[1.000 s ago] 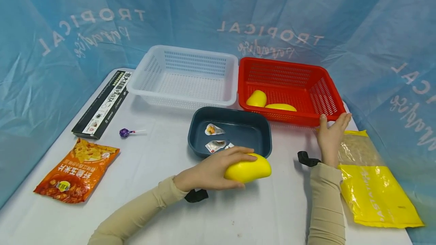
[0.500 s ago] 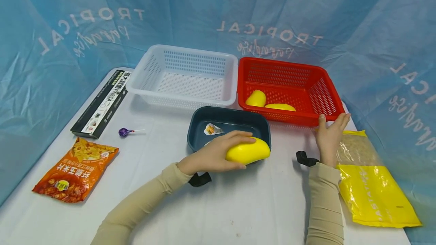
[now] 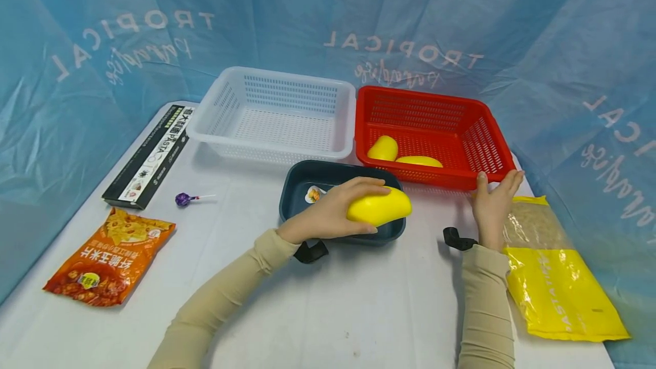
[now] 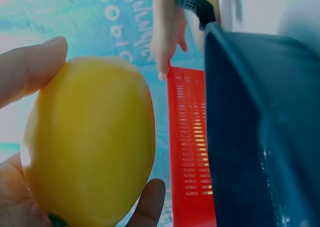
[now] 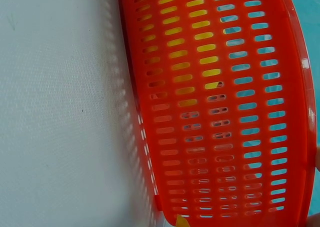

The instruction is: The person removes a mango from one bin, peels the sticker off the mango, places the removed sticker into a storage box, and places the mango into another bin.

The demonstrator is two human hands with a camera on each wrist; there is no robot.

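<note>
My left hand point(image 3: 340, 207) grips a yellow mango point(image 3: 380, 207) above the dark blue tub point(image 3: 394, 238). Seen from the left wrist, the mango point(image 4: 92, 142) has a small green stem spot, and thumb and fingers press on its sides. In the red basket point(image 3: 441, 180) lie two more yellow items, a rounded one point(image 3: 383, 148) and a longer one point(image 3: 420, 161), partly hidden by the front wall. My right hand point(image 3: 494, 204) rests its thumb and mostly straight fingers on the basket's front right corner. From the right wrist, only bits of fingers show beside the basket rim point(image 5: 305, 87).
A white basket point(image 3: 277, 150) stands left of the red one. To the left lie a black pasta box point(image 3: 148, 152), a purple lollipop point(image 3: 183, 199) and an orange chip bag point(image 3: 110, 258). A yellow pasta bag point(image 3: 566, 283) lies beside my right arm. Printed pictures point(image 3: 314, 193) show inside the tub.
My left hand has carried the mango away from the table's front edge, from the tub's near rim to over the tub. The right hand stays at the basket corner.
</note>
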